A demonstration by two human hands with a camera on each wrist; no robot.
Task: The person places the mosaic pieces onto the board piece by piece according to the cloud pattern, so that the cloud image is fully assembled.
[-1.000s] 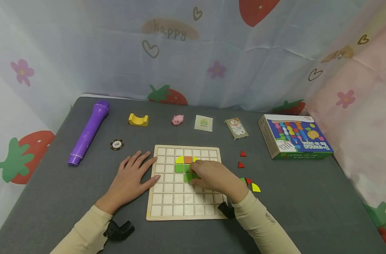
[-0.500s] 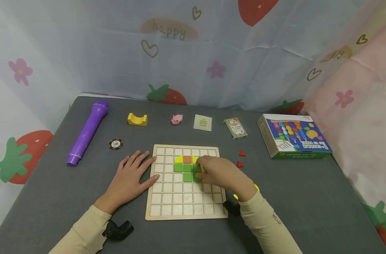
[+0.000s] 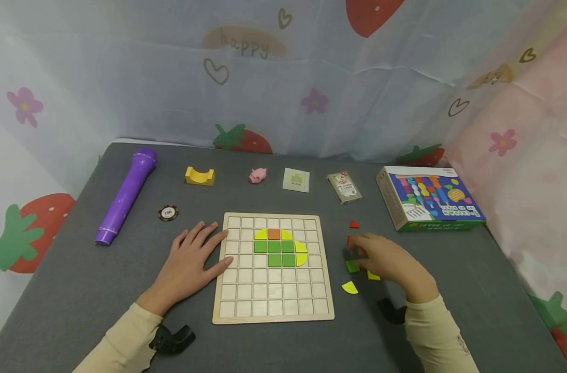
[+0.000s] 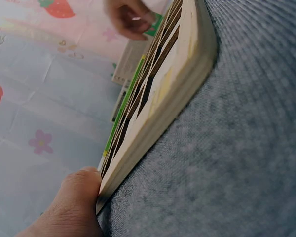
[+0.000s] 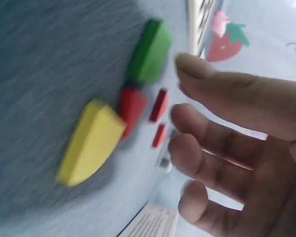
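A wooden grid board (image 3: 274,305) lies in the middle of the grey table. It holds a cluster of green squares (image 3: 274,254), an orange square (image 3: 274,234) and yellow quarter-round tiles (image 3: 301,253). My left hand (image 3: 204,248) lies flat beside it, fingers touching the board's left edge (image 4: 163,98). My right hand (image 3: 362,254) hovers to the right of the board over loose pieces: a green square (image 5: 150,52), a red triangle (image 5: 132,106) and a yellow quarter-round (image 5: 91,140). Its fingers (image 5: 212,123) are loosely spread and hold nothing.
Along the back stand a purple toy microphone (image 3: 127,194), a yellow arch block (image 3: 200,176), a pink pig (image 3: 257,175), a pattern card (image 3: 296,180), a card deck (image 3: 344,187) and a colourful box (image 3: 427,199). A poker chip (image 3: 168,212) lies at the left.
My right hand has left the board and moved right to the loose pieces. Yellow quarter-rounds now show at the right of the green squares. The left hand has stayed put.
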